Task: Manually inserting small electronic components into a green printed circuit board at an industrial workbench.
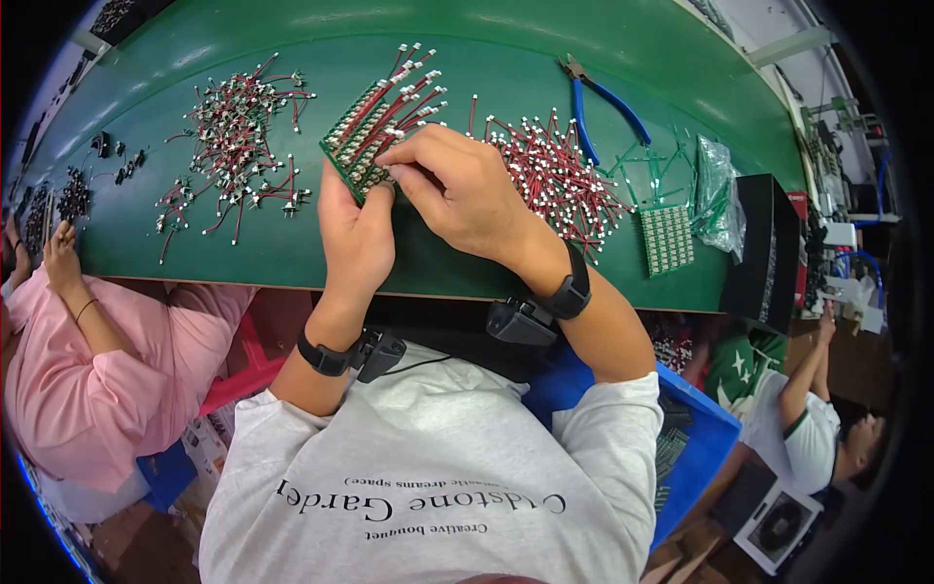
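Observation:
My left hand (356,238) is closed around the lower edge of a green circuit board panel (350,134), held tilted above the green table. Rows of small parts cover the panel, and several red wires with white plugs (416,92) stand up from its right side. My right hand (465,190) is at the panel's lower right corner with thumb and forefinger pinched together. Whatever lies between those fingertips is too small and hidden to make out. Right beside this hand a heap of loose red wires with white plugs (555,180) lies on the table.
Left of the panel spreads a pile of small wired boards (238,131). Blue-handled cutters (578,97), another green panel (666,241), thin green strips (654,170), a clear plastic bag (717,195) and a black box (769,248) are on the right. Co-workers (97,370) sit either side.

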The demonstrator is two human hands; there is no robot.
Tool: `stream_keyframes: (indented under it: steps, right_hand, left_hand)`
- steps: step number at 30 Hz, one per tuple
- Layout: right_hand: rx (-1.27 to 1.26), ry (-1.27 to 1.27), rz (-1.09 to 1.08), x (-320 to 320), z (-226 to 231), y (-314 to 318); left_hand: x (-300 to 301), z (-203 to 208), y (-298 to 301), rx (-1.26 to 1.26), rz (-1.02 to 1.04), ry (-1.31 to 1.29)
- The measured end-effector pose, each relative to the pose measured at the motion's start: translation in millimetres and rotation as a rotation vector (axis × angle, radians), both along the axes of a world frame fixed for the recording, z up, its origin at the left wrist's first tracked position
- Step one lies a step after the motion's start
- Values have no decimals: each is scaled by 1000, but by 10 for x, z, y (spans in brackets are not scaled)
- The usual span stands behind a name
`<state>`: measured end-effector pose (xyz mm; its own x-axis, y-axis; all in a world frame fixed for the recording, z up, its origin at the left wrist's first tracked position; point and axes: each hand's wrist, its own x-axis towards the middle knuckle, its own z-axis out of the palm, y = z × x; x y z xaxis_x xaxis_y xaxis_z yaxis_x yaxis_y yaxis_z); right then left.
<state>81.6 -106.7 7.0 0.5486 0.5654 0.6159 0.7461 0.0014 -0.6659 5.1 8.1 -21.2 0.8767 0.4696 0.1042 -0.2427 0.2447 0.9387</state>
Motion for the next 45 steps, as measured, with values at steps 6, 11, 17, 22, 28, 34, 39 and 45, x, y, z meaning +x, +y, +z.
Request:
stream_keyframes:
  steps: [6,11,17,22,28,34,39,45]
  right_hand:
    - [-46,29,-36,14,6,-15]
    - [-58,45,12,15,41,-27]
    - [-79,32,-11,21,37,-52]
    - [-76,55,-25,10,53,-68]
    - [-105,-19,-95,-58,52,-50]
    - [-118,-32,-87,-65,34,-47]
    - [-95,-89,-52,-46,30,-39]
    - [-225,-45,-94,-85,19,-53]
  left_hand:
    - [30,23,-62,161,13,-51]
    - [31,8,-49,243,1,-62]
    - [29,70,-91,436,10,-35]
    - [42,32,-97,488,10,-75]
    - [55,-6,-81,616,34,-110]
    - [21,30,-100,671,45,-88]
    - [15,0,-76,665,66,-96]
    - [9,53,-99,640,78,-106]
